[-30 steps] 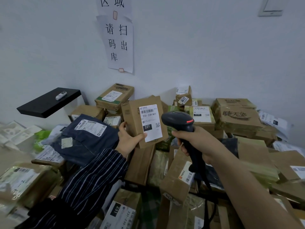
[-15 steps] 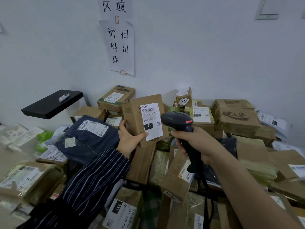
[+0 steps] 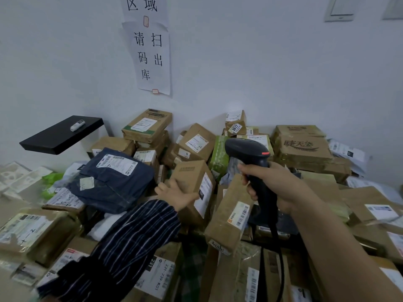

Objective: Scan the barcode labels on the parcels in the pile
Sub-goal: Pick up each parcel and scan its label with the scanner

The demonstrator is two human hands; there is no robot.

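Left hand: fingers clasped box.
Right hand: fingers wrapped scanner.
Technique: label needed squaring toward scanner, right of left fingers.

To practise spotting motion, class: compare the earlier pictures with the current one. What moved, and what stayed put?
The left hand has lowered the small brown box toward the pile and turned it, so its white label now faces right instead of the camera; the hand still holds it. The right hand still grips the scanner, raised as before. The pile looks unchanged.
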